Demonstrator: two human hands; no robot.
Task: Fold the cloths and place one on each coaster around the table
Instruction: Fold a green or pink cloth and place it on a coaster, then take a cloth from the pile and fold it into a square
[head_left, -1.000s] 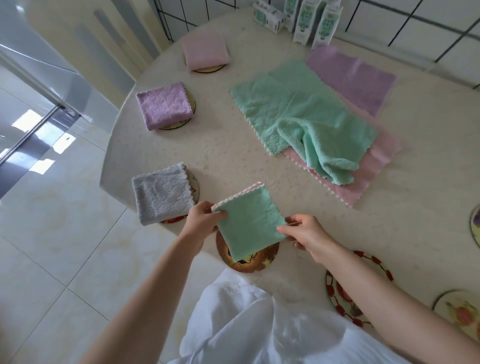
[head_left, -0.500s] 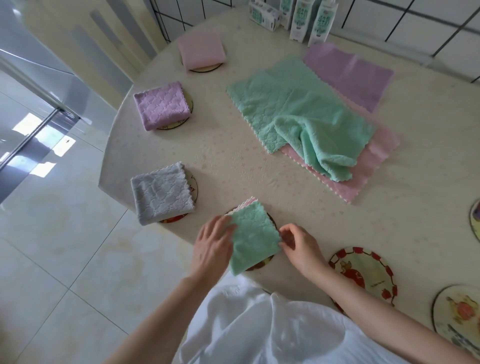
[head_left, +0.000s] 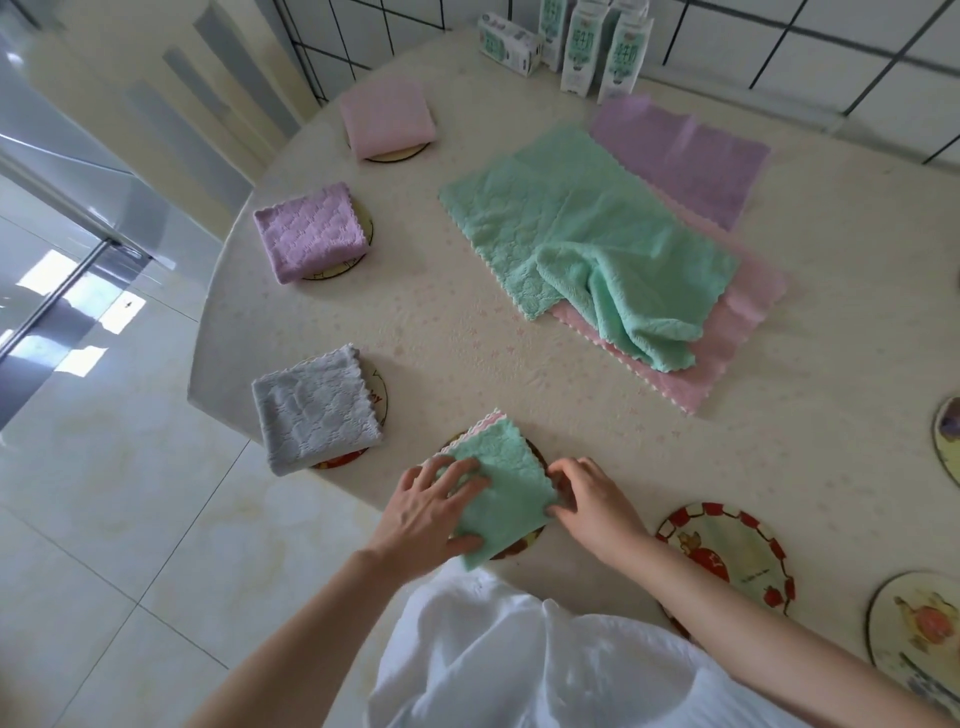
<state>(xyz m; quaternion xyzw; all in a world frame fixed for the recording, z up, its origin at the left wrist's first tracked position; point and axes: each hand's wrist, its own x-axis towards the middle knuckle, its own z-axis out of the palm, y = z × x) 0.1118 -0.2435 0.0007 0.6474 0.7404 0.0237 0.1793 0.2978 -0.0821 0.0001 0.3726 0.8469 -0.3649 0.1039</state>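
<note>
From my remote seat I see the folded green cloth (head_left: 498, 488) lying on a dark coaster (head_left: 525, 543) at the near edge of the table (head_left: 467, 353), with a pink-and-white scalloped layer showing at its far corner. My left hand (head_left: 431, 512) lies flat on the cloth's left part, fingers spread and straight and pressing down, the thumb at the near edge. My right hand (head_left: 592, 506) is at the cloth's right edge with its fingers bent and their tips touching the fabric; I cannot tell if they pinch it or only touch it. To the left along the rim, a folded grey cloth (head_left: 311, 410), a folded purple cloth (head_left: 309, 231) and a folded pink cloth (head_left: 387, 117) each sit on a coaster of their own. In the middle of the table a loose green cloth (head_left: 587, 234) lies rumpled over a loose pink cloth (head_left: 737, 322), with a loose purple cloth (head_left: 685, 156) behind them. A red-rimmed coaster (head_left: 727, 551) lies just right of my right wrist, and another coaster (head_left: 919, 634) is further right. Milk cartons (head_left: 582, 47) stand at the far side by the tiled wall.
</note>
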